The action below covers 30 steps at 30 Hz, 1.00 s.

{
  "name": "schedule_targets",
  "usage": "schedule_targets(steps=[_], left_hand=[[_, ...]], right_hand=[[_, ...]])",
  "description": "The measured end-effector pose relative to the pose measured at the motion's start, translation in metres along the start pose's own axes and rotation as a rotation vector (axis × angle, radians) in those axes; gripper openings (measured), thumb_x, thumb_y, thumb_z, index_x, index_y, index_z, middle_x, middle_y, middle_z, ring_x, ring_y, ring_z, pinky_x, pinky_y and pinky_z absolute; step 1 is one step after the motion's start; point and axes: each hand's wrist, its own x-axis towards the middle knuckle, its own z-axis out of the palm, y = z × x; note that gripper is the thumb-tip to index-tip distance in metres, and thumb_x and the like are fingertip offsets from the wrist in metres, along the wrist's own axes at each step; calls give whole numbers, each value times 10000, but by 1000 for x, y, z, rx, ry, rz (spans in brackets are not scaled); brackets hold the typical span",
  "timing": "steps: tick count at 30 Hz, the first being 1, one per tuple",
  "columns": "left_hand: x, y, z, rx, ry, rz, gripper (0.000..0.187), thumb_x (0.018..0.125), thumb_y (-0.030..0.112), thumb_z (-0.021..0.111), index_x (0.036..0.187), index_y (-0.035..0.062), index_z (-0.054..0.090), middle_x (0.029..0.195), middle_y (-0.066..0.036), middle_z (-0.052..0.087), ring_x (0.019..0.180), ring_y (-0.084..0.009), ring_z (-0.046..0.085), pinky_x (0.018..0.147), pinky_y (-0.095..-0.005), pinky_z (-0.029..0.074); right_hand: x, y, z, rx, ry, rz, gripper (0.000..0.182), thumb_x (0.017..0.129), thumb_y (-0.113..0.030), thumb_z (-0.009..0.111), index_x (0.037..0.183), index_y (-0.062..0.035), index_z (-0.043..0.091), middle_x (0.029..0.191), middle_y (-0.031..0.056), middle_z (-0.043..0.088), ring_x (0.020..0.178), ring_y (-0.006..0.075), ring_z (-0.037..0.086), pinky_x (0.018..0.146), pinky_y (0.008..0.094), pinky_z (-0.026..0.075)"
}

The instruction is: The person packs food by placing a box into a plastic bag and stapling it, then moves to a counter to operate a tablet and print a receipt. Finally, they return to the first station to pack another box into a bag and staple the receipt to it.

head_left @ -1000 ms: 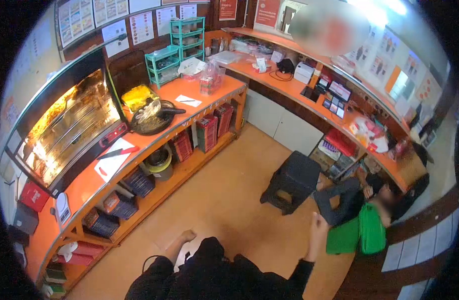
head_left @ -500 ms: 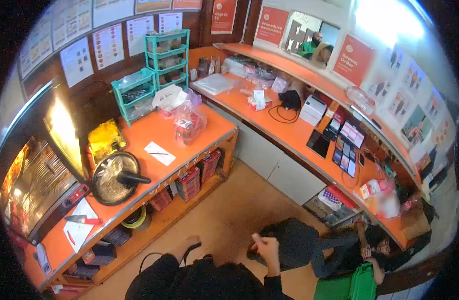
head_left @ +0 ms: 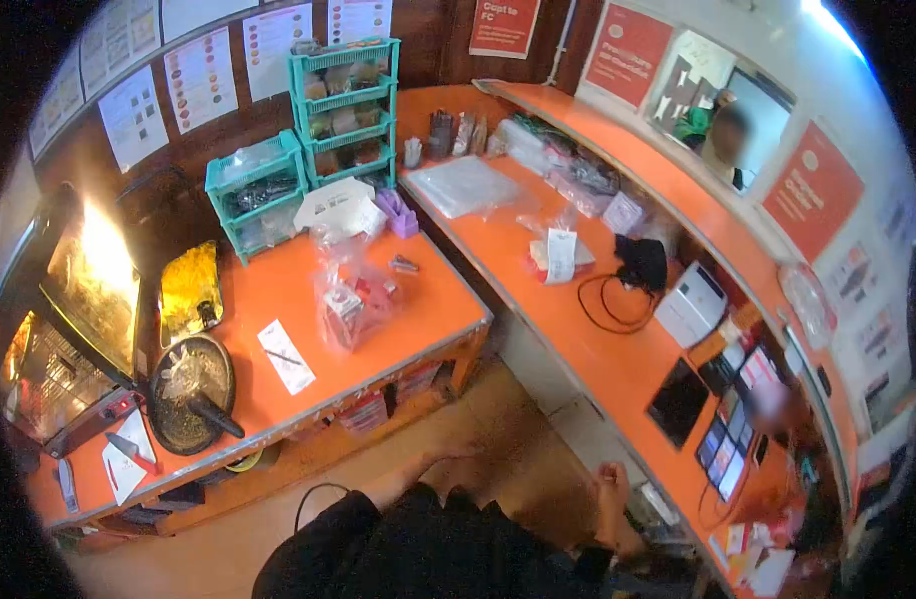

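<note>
My left hand [head_left: 450,456] is low in the middle of the head view, over the brown floor and in front of the left counter. It is smeared by motion, so its fingers cannot be made out. On the right, my right hand [head_left: 610,477] hangs beside the right counter's front edge, fingers curled in and nothing visible in them. Closest to it on that counter are a black tablet [head_left: 678,401] and a group of phones [head_left: 725,449]. A thin black loop [head_left: 318,491] shows by my left sleeve.
On the left orange counter [head_left: 438,299] are a round black pan [head_left: 183,424], a knife [head_left: 131,452], a paper slip [head_left: 286,357], a pink plastic bag [head_left: 350,304] and teal racks [head_left: 348,110]. A white printer [head_left: 692,304] stands on the right counter. Beyond the window, a person [head_left: 727,135] is visible.
My view has shifted forward and right, closer to the right counter. Both hands have swung right, the right one to that counter's edge. The seated person and green chair have left view.
</note>
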Motion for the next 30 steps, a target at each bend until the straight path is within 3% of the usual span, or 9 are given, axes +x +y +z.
schedule_targets(steps=[7, 11, 13, 16, 19, 20, 23, 26, 30], left_hand=[[74, 43, -109, 9, 388, 30, 272, 876, 113, 552, 1100, -30, 609, 1006, -179, 674, 821, -257, 659, 641, -375, 510], [128, 38, -169, -208, 521, 63, 200, 898, 74, 514, 1047, -13, 615, 794, -117, 626, 642, -156, 574, 526, -327, 460], [163, 27, -193, -342, 586, 38, 172, 922, 73, 490, 998, -4, 623, 708, -84, 566, 569, -98, 506, 489, -308, 425], [207, -2, -238, -292, 593, -80, 177, 932, 115, 516, 1018, 11, 631, 957, -108, 621, 702, -128, 564, 588, -333, 482], [232, 36, -266, -88, 647, 132, 194, 919, 102, 521, 1071, 39, 625, 1071, -115, 627, 822, -178, 601, 722, -347, 509], [243, 42, -268, -132, 646, 131, 209, 918, 109, 529, 1099, 51, 614, 1105, -107, 622, 869, -200, 608, 766, -346, 506], [268, 71, -272, 176, 720, 311, 267, 908, 112, 544, 1171, 78, 580, 1199, -78, 594, 933, -236, 615, 800, -331, 503], [278, 48, -261, 158, 792, 287, 263, 897, 92, 539, 1156, 80, 580, 1149, -97, 590, 959, -248, 586, 805, -353, 488], [247, 39, -254, -328, 862, -52, 301, 831, 33, 565, 1128, 78, 576, 1009, -125, 557, 990, -271, 528, 850, -391, 441]], right_hand=[[273, -70, 87, -15, -434, -101, 281, 965, -315, 536, 959, -43, 604, 775, -2, 564, 666, 101, 515, 614, 263, 413], [420, -91, 154, -67, -415, -326, 273, 953, -309, 545, 979, -57, 646, 816, 8, 631, 700, 95, 563, 615, 253, 421], [503, -78, 181, -217, -219, -461, 240, 938, -275, 547, 946, -63, 658, 780, 5, 626, 683, 98, 559, 614, 248, 433], [628, -23, 200, -311, -283, -183, 248, 876, -182, 537, 1011, -22, 670, 950, 109, 684, 867, 218, 622, 764, 336, 489], [621, -52, 206, -154, -542, -135, 254, 861, -176, 554, 1019, -9, 662, 961, 94, 676, 864, 238, 619, 794, 355, 498], [655, -7, 199, -223, -544, 96, 250, 880, -188, 544, 1018, -16, 662, 923, 74, 659, 823, 220, 608, 759, 339, 493], [619, -21, 212, -153, -674, -157, 270, 912, -178, 518, 1072, 5, 637, 922, 73, 640, 830, 204, 594, 751, 339, 484], [604, -27, 200, -142, -707, -177, 263, 913, -181, 524, 1063, 2, 638, 916, 69, 636, 824, 199, 590, 744, 333, 480], [598, -27, 190, -132, -698, -165, 253, 914, -185, 531, 1051, -1, 638, 909, 63, 630, 815, 191, 583, 735, 325, 476]])
